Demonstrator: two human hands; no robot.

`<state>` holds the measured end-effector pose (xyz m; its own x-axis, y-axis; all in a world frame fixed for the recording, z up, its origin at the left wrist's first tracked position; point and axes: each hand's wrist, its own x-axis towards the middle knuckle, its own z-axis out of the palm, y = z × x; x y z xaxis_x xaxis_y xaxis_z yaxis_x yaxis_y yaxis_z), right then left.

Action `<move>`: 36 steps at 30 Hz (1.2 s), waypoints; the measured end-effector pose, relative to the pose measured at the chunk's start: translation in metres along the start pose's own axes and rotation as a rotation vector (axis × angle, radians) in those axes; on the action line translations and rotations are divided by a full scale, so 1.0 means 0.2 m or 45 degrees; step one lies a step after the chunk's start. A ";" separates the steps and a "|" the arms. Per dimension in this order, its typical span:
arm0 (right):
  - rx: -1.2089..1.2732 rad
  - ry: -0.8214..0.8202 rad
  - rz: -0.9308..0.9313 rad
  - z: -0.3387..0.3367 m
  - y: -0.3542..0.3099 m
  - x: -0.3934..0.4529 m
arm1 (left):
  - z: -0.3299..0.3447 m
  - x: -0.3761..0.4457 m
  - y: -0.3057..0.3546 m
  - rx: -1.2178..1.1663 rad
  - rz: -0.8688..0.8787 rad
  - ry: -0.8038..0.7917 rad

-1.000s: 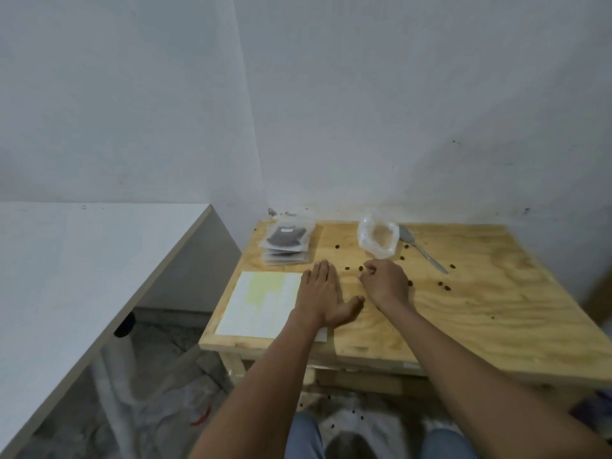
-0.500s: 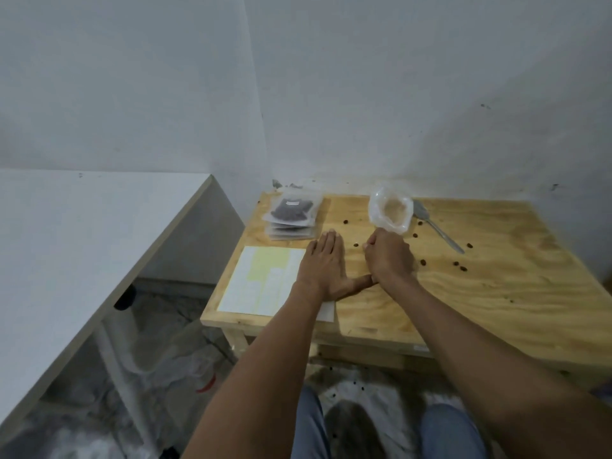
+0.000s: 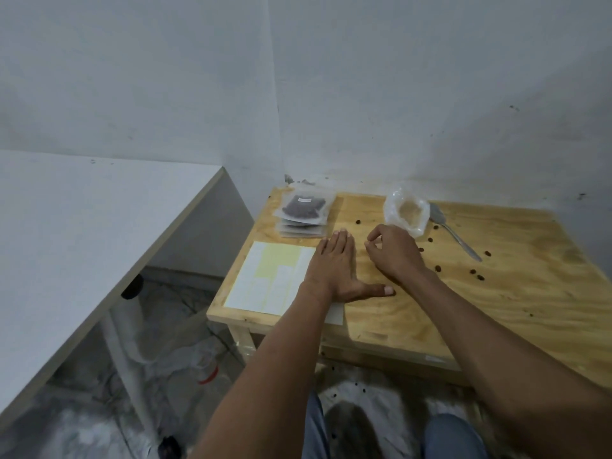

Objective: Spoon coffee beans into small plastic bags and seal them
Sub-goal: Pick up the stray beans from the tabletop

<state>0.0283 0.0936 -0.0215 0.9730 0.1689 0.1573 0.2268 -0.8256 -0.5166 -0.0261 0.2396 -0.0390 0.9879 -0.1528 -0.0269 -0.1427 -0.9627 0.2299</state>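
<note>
My left hand (image 3: 334,273) lies flat and palm down on the wooden table (image 3: 516,313), thumb stretched to the right, its heel on a paper sheet (image 3: 265,279). Just to its right, my right hand (image 3: 394,253) hovers low with thumb and forefinger pinched together on a coffee bean that is barely visible. Behind it stands an open clear plastic bag (image 3: 405,212) with a little pale residue inside. A metal spoon (image 3: 455,236) lies to the bag's right. Loose coffee beans (image 3: 437,268) are scattered around. A stack of filled bags (image 3: 303,213) sits at the back left corner.
A white table (image 3: 82,226) stands to the left, with a gap to the wooden one. Walls close off the back. Several beans and plastic sheeting lie on the floor by my knees (image 3: 450,435).
The view has tilted down and closer. My right hand has lifted from a loose fist by the left thumb to a fingertip pinch farther back. The left hand stays flat.
</note>
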 end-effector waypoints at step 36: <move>0.148 0.130 0.181 0.08 -0.10 0.25 | -0.02 0.01 -0.04 -0.044 0.060 0.099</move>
<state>0.0732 0.1264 -0.0165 0.9875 -0.0052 0.1577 0.0970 -0.7687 -0.6323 -0.0228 0.2479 -0.0379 0.9821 -0.1784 0.0603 -0.1880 -0.9465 0.2623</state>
